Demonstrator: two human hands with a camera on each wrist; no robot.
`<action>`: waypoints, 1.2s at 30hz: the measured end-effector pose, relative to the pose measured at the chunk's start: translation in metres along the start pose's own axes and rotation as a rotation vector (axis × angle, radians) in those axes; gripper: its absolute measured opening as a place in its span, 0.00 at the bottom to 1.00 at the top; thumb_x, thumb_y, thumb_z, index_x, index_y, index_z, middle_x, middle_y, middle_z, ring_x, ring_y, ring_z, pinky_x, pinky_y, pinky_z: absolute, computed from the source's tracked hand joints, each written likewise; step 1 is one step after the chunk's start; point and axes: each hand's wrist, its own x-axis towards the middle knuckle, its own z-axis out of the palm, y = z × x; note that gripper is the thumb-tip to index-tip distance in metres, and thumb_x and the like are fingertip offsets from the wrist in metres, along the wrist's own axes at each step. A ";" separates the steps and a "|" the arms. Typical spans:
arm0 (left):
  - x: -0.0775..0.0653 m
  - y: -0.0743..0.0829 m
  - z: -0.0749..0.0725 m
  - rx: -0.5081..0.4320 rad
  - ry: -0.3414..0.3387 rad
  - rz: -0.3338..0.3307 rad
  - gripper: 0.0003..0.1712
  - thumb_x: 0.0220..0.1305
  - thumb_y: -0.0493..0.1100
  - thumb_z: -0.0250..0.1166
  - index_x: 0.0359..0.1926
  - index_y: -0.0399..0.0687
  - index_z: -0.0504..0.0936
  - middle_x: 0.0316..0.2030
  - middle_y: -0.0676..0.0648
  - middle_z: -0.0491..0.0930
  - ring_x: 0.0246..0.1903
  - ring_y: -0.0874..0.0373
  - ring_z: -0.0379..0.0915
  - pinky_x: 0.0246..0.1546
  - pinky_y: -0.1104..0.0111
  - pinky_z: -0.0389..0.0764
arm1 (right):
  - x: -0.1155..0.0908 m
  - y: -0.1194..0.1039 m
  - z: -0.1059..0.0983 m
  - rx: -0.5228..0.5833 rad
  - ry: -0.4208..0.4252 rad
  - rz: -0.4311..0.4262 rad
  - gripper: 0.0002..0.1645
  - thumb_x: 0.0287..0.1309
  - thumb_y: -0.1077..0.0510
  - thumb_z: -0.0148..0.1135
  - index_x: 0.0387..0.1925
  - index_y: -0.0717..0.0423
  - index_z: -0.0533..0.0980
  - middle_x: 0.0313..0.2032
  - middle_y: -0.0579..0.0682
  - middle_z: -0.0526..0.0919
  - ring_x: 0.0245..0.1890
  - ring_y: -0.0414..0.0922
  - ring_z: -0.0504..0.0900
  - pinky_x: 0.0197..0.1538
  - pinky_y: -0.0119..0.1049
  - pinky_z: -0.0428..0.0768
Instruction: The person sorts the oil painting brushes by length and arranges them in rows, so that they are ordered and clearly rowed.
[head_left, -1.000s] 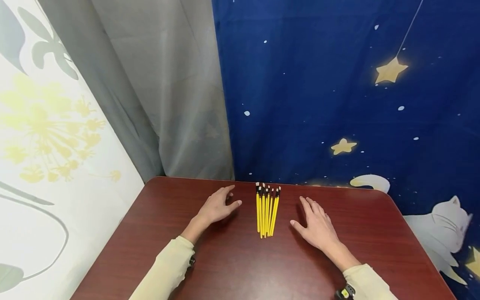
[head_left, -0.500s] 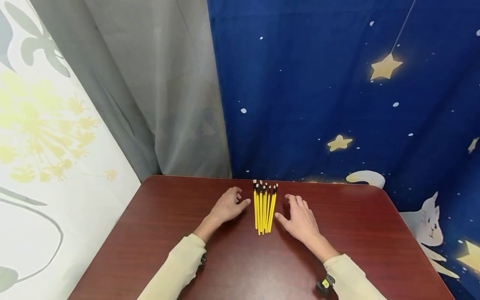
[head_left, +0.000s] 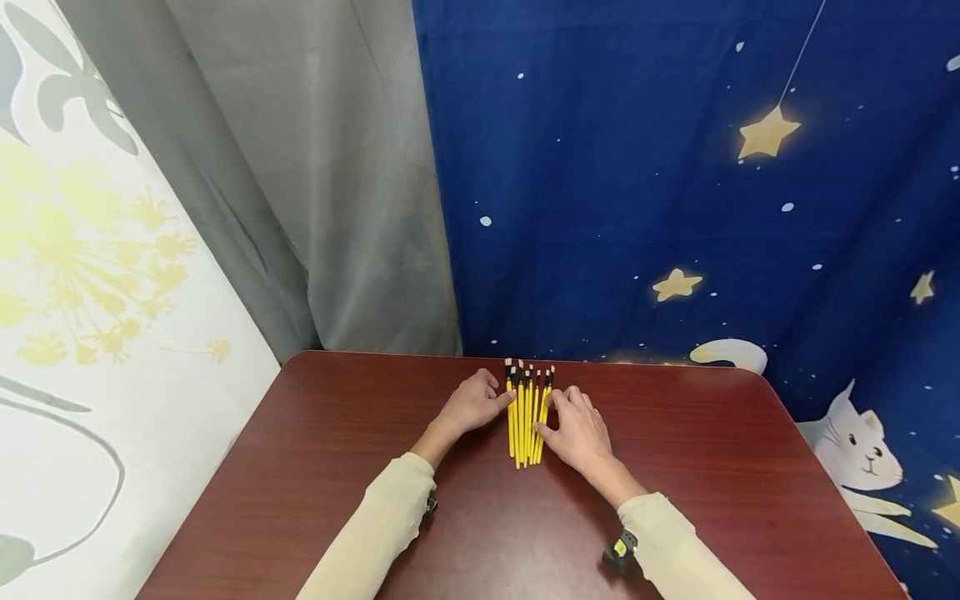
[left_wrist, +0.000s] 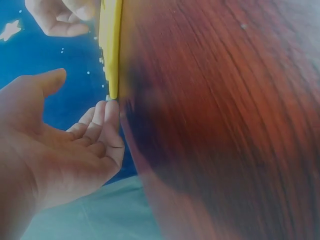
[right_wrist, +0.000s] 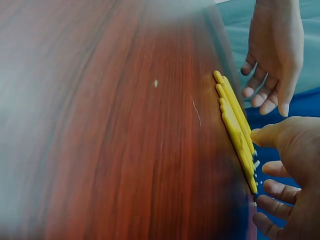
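Note:
Several paintbrushes [head_left: 522,425] lie side by side on the table, yellow handles toward me and dark ferrules with pale bristle tips toward the far edge. My left hand [head_left: 471,402] is at their left side, its thumb overlapping the outer handle in the head view. In the left wrist view that hand [left_wrist: 65,150] has its fingertips right at the brushes [left_wrist: 112,55], thumb held apart. On the right side, my right hand [head_left: 579,429] has its thumb and fingertips at the handles. The right wrist view shows this hand [right_wrist: 295,170] with fingers loosely bent and spread beside the brushes [right_wrist: 235,130].
The dark red-brown wooden table [head_left: 300,475] has its far edge just beyond the bristle tips. Behind it hang a grey curtain [head_left: 375,208] and a blue curtain [head_left: 600,183] with stars and a white cat. A pale patterned curtain [head_left: 112,375] is at the left.
Both hands have moved inward from either side, up to the brushes. The brushes keep their arrangement; the head view has shifted slightly.

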 end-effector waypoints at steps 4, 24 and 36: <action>0.008 0.003 0.004 0.022 0.007 -0.013 0.23 0.70 0.57 0.69 0.52 0.44 0.79 0.39 0.47 0.83 0.35 0.54 0.77 0.40 0.61 0.79 | 0.005 -0.004 0.006 0.014 -0.001 0.010 0.24 0.56 0.43 0.79 0.50 0.48 0.82 0.43 0.49 0.77 0.47 0.52 0.76 0.47 0.49 0.78; 0.020 0.014 0.013 0.194 0.023 -0.136 0.14 0.64 0.45 0.72 0.46 0.47 0.79 0.36 0.46 0.82 0.33 0.51 0.77 0.39 0.58 0.78 | 0.022 -0.026 0.029 0.072 0.022 0.031 0.15 0.54 0.45 0.79 0.37 0.47 0.83 0.38 0.50 0.76 0.42 0.51 0.75 0.42 0.44 0.69; 0.021 0.025 0.025 0.270 0.032 -0.181 0.15 0.62 0.48 0.71 0.41 0.44 0.79 0.27 0.46 0.78 0.27 0.49 0.76 0.35 0.53 0.80 | 0.025 -0.025 0.026 0.042 0.028 0.065 0.11 0.54 0.49 0.78 0.29 0.45 0.82 0.35 0.48 0.77 0.40 0.51 0.76 0.41 0.45 0.68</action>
